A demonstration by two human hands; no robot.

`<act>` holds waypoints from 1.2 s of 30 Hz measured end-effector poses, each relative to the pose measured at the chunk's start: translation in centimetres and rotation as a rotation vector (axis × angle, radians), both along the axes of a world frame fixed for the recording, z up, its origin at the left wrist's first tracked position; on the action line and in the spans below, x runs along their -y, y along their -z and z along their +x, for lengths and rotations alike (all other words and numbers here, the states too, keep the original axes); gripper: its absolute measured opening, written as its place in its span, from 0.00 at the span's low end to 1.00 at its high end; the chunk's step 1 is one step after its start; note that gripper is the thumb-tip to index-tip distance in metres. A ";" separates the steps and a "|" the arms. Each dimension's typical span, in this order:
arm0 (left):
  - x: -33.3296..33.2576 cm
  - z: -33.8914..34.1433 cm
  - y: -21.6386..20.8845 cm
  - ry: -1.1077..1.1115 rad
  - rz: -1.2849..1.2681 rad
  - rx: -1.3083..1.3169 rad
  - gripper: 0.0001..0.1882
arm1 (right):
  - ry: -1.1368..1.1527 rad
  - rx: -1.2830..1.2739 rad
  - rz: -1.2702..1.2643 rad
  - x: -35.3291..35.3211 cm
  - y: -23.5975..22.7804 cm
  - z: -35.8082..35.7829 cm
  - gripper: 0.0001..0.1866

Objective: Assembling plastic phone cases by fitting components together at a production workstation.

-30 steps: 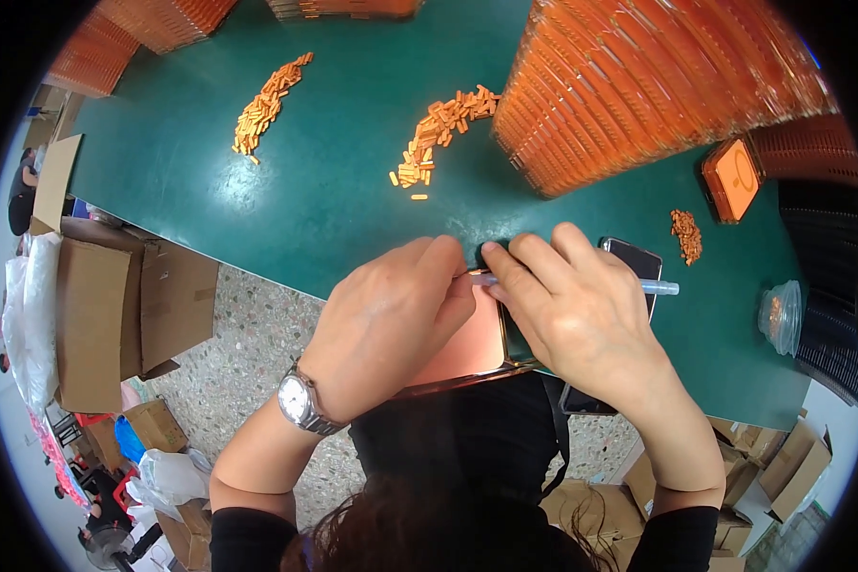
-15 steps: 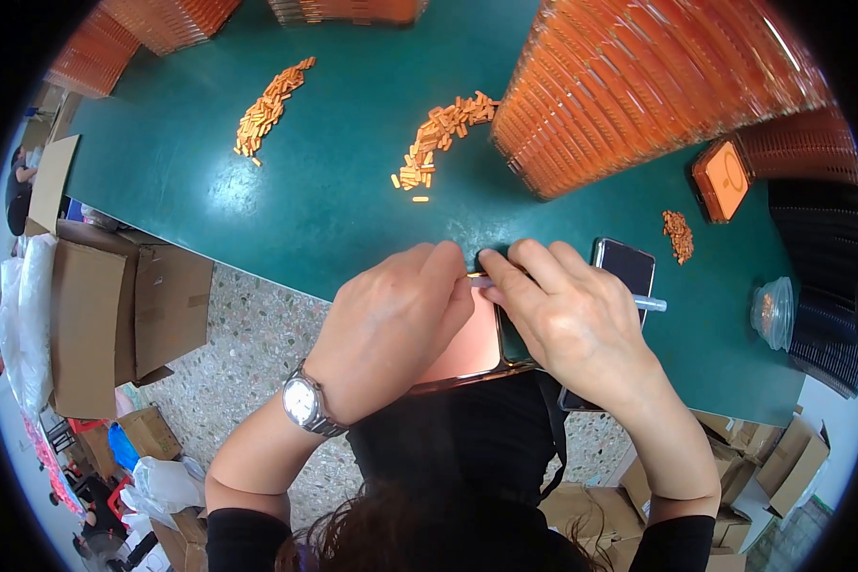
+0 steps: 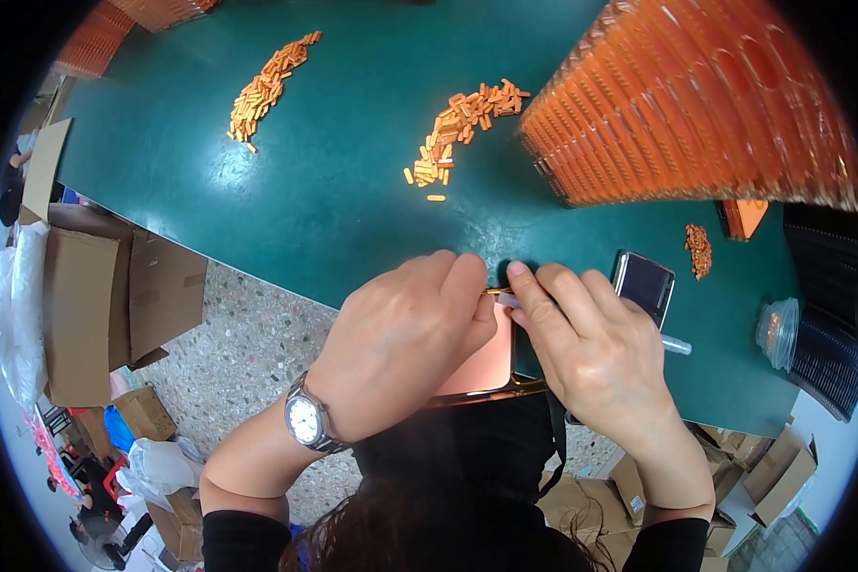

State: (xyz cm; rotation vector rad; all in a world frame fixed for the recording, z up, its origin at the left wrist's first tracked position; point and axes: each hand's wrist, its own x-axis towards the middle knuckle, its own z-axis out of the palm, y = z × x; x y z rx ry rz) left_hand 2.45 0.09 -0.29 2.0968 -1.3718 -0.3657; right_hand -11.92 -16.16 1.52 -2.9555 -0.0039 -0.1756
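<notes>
Both hands meet over an orange-pink phone case [image 3: 491, 360] with a shiny edge, at the table's near edge. My left hand [image 3: 405, 334], with a silver watch on its wrist, is closed with its fingertips pinched at the case's upper edge; the fingertips are partly hidden. My right hand [image 3: 591, 348] is closed round a pale pen-like tool [image 3: 677, 345], whose tip meets the left fingertips at that edge. Beside the right hand lies a dark phone-shaped piece with a silver frame [image 3: 646, 284], partly covered by the hand.
Small orange bars lie in two curved heaps, one left [image 3: 260, 93] and one central [image 3: 453, 124]. A tall stack of orange phone cases [image 3: 686, 105] leans at the right. Further right are small orange bits [image 3: 698, 252], a clear round tub [image 3: 777, 334] and a black ribbed stack [image 3: 825, 357].
Both hands, the case and the tool appear slightly further right and lower. The view has shifted a little too. The grip looks the same.
</notes>
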 end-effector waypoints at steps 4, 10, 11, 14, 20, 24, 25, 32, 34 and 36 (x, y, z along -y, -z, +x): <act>0.2 0.1 -0.2 0.028 -0.011 -0.010 0.10 | -0.001 0.015 -0.016 0.0 -0.1 0.0 0.22; -0.1 0.5 -0.2 0.050 0.010 -0.036 0.09 | 0.022 -0.027 -0.009 -0.7 -0.4 0.8 0.23; -0.2 0.5 -0.2 0.052 0.010 -0.035 0.09 | 0.023 -0.026 -0.014 -0.7 -0.4 0.8 0.23; -0.2 0.4 0.0 0.032 0.012 -0.051 0.10 | 0.009 0.026 0.075 0.1 0.2 0.6 0.23; -0.3 0.2 -0.1 0.018 0.022 -0.071 0.09 | -0.044 0.048 0.010 0.5 0.0 0.7 0.22; -0.3 0.2 -0.4 0.029 0.007 -0.062 0.08 | 0.004 0.035 0.046 -0.1 0.1 0.8 0.20; -0.3 0.1 -0.4 0.033 0.013 -0.042 0.08 | 0.023 0.016 0.064 -0.2 0.0 0.8 0.18; -0.8 0.2 -0.4 0.005 -0.038 -0.078 0.07 | 0.077 -0.040 0.128 -0.7 -0.5 1.0 0.16; -1.5 0.4 -0.8 0.031 -0.010 -0.133 0.06 | 0.092 -0.039 0.275 -0.4 -1.6 1.7 0.16; -2.8 0.7 -1.4 -0.008 -0.035 -0.049 0.08 | 0.113 -0.048 0.421 -0.2 -1.9 2.3 0.16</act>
